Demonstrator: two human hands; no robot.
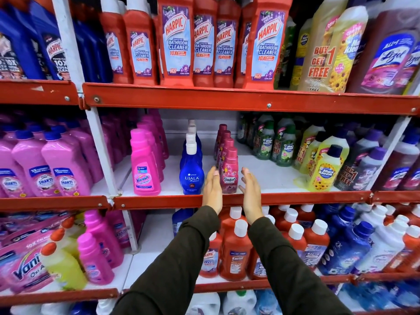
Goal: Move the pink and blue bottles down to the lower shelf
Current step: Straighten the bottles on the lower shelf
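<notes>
Head view: both hands flank the front pink Comfort bottle on the middle shelf, left hand and right hand spread open, gripping nothing; blue Ujala bottle stands just left.

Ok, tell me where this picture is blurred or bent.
Head view: wide-angle bend bows the red metal shelf rail and tilts the white uprights; motion blur smears the left hand fingertips; edge bottles go soft, while the dark blue Ujala bottle label reads sharp.
</notes>
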